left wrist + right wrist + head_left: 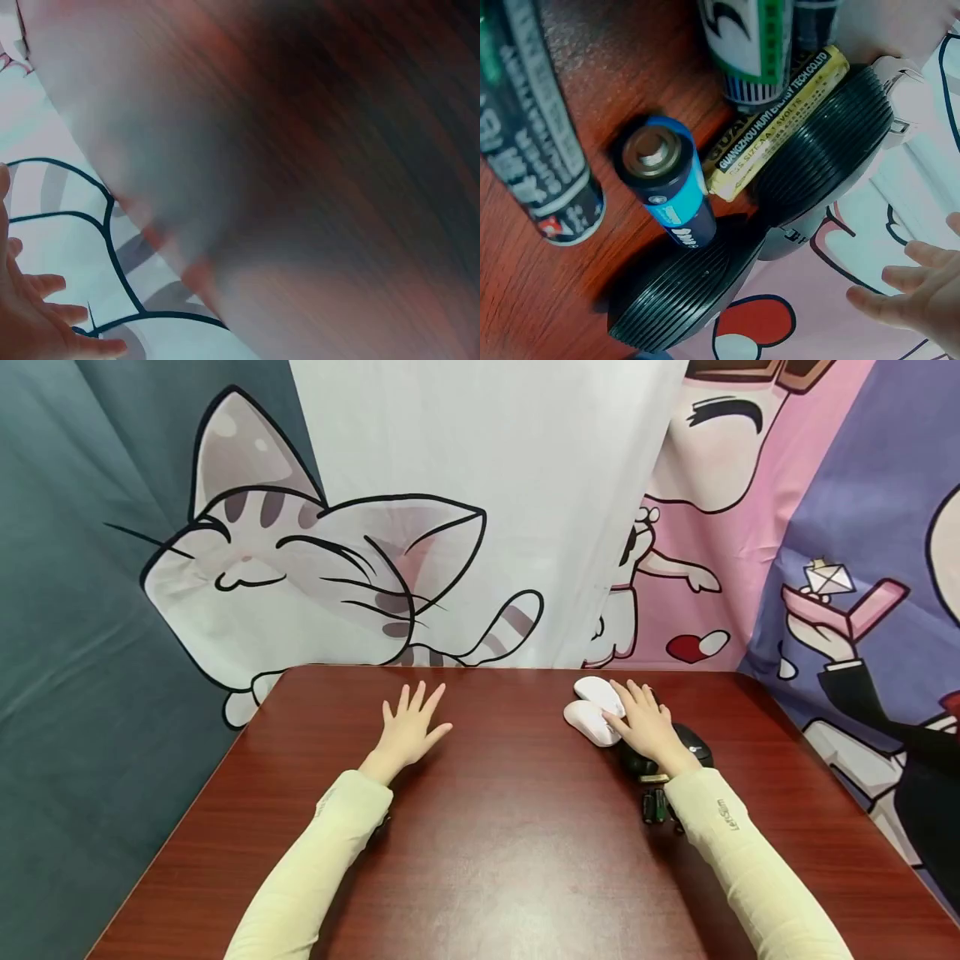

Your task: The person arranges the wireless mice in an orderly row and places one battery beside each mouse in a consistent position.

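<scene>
My left hand (405, 731) is over the left part of the brown table (510, 827), fingers spread and holding nothing. It shows at the lower left of the left wrist view. On the right, my right hand (643, 722) extends with straight fingers over a group of computer mice; I cannot tell whether it touches them. Two white mice (590, 722) lie by its fingertips. Two black mice (693, 743) are partly hidden under the hand. Nearer me are several batteries: a blue-and-black one (671, 187), a yellow one (780, 124), a green-and-white one (751, 52) and a dark one (540, 142).
A cloth backdrop (487, 460) with a cartoon cat and figures hangs behind the table's far edge. Grey-green cloth (97, 693) hangs along the left side. Both forearms in pale sleeves (750, 860) reach across the table from the front.
</scene>
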`<state>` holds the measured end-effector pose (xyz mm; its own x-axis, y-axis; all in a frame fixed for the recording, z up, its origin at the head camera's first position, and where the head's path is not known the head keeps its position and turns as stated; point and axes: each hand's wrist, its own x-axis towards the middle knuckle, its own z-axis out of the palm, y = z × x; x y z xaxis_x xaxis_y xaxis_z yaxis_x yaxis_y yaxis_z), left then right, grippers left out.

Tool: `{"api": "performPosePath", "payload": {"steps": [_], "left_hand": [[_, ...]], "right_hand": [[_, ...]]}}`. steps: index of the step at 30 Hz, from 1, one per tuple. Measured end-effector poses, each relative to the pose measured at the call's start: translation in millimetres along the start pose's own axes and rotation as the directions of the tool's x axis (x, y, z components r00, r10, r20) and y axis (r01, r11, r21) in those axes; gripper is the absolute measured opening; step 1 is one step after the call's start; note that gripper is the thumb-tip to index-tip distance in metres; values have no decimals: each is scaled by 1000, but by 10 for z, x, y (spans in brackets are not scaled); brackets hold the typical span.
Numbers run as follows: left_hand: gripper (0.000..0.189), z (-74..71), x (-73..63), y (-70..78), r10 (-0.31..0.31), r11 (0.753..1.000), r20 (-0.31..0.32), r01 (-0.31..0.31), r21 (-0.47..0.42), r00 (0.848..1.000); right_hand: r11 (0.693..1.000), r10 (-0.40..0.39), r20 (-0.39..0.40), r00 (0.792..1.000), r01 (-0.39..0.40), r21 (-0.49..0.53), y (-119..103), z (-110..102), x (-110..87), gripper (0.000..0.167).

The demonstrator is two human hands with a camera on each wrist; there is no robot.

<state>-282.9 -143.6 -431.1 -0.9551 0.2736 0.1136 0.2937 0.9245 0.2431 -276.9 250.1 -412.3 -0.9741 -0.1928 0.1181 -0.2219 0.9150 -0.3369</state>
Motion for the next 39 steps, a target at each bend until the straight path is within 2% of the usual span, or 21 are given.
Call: {"api": "performPosePath", "payload": {"steps": [4, 10, 15, 20, 28, 32, 39], "left_hand": [[68, -4, 20, 62, 64, 998, -43, -64, -18, 997], [66, -15, 98, 240, 159, 986, -78, -162, -26, 984], [63, -29, 149, 360, 202, 979, -102, -201, 20, 974], [59, -2, 213, 526, 248, 968, -99, -242, 61, 964], [56, 46, 360, 911, 317, 944, -53, -309, 118, 947], [54, 96, 446, 1092, 334, 937, -57, -325, 131, 941], [53, 157, 572, 1368, 391, 916, -47, -384, 116, 919]], "right_hand": [[1000, -28, -30, 999, 28, 14, 3, -21, 21, 60], [996, -77, -110, 991, 82, 40, 39, -80, 4, 53], [990, -96, -161, 982, 111, 85, 24, -70, 3, 45], [992, -95, -192, 977, 110, 67, 8, -98, 4, 34], [995, -77, -190, 979, 87, 45, 16, -167, -43, 28], [997, -69, -179, 982, 75, 30, 41, -180, -60, 27], [998, -59, -143, 988, 59, -4, 51, -241, -76, 26]]}}
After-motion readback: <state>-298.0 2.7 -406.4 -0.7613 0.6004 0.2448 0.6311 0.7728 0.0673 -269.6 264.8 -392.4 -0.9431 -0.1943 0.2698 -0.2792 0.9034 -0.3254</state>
